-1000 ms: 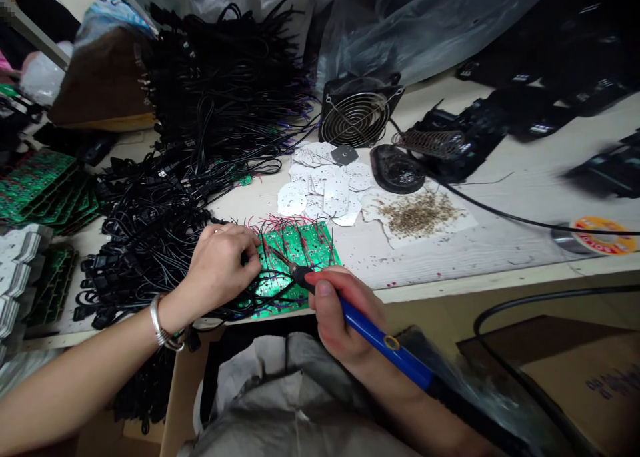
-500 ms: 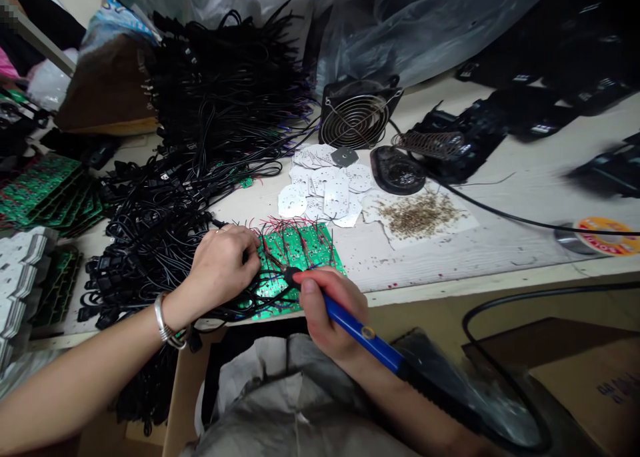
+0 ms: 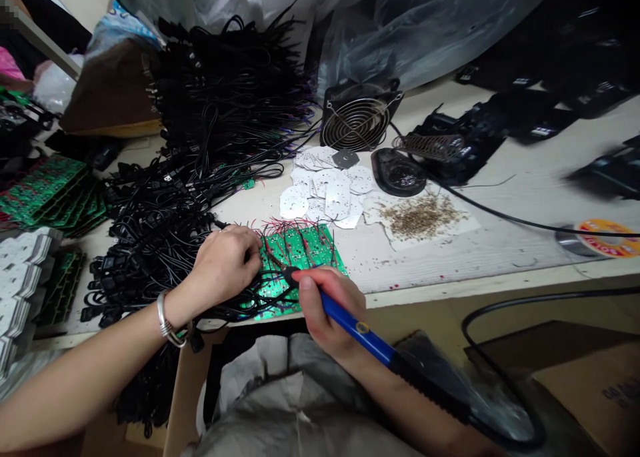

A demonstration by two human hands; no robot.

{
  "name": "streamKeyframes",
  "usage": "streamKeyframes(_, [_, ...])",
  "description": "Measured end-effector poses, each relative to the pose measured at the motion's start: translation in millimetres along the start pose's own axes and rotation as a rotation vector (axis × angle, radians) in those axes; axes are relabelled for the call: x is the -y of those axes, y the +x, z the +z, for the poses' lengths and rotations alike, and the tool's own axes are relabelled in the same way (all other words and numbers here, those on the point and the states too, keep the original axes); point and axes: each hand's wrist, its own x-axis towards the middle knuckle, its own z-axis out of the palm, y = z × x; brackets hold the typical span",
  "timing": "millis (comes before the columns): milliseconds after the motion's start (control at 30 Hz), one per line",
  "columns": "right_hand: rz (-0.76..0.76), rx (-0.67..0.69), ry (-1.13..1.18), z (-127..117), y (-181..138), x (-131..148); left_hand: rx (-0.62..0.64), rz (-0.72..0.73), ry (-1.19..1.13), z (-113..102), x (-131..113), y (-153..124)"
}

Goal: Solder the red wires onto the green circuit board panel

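Nearest in, the right hand [image 3: 327, 307] has its fingers clamped pen-style round the blue soldering iron [image 3: 353, 322], and the tip comes down onto the green circuit board [image 3: 303, 247], which lies at the front edge of the workbench [image 3: 500, 257]. Just left of it, the left hand [image 3: 225, 263] curls tight, fingertips pinched together on a black wire [image 3: 253, 295] right where the tip lands. Red leads bristle along the board's far side and black wires trail off its near-left corner, so by my reading some joints are made; how many pads are left I cannot tell. Beyond, white round boards [image 3: 327, 190] lie spread out and a paper of brown scraps [image 3: 417, 217] sits beside them, then a dark dish [image 3: 397, 171], a small fan [image 3: 357, 120], and at the back a big heap of black cables [image 3: 225, 90]
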Motion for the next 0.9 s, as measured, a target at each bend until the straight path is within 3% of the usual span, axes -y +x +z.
streamKeyframes(533, [0.077,0.015,-0.008,0,0,0,-0.007,0.043,0.028,0,3,0])
streamKeyframes(900, [0.330,-0.281,0.146,-12,-15,-24,-0.023,0.055,0.053,1,3,0])
